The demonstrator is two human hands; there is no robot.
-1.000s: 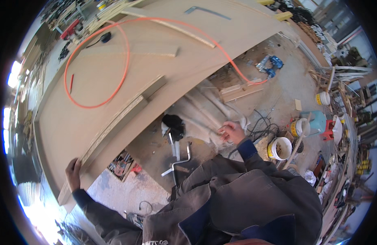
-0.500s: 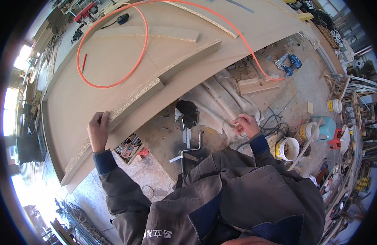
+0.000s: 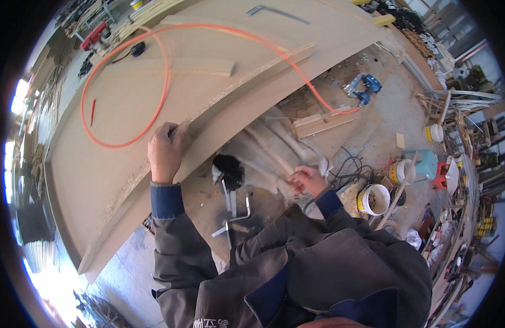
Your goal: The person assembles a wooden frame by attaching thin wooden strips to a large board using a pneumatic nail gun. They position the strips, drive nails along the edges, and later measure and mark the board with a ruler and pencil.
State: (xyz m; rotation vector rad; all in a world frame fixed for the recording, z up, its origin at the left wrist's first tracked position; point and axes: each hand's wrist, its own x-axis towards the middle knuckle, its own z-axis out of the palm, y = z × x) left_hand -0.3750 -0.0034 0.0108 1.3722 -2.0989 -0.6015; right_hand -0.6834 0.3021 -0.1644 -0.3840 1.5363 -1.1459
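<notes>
Left hand [image 3: 166, 150]: arm stretched forward, fingers curled over the long thin chipboard strip [image 3: 208, 112], grasping it.
Strip: lying along the near edge of the large brown board [image 3: 99, 180].
Right hand [image 3: 307, 180]: low near the floor, fingers half bent, holding nothing.
Orange hose [image 3: 159, 98]: looped on board.

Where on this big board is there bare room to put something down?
Inside the orange hose loop the board is bare, apart from a red pencil at its left. The near-left stretch below the loop, left of the left hand, is also bare. Crowded: the front edge under that hand with its strip, and the far end by the metal square.
</notes>
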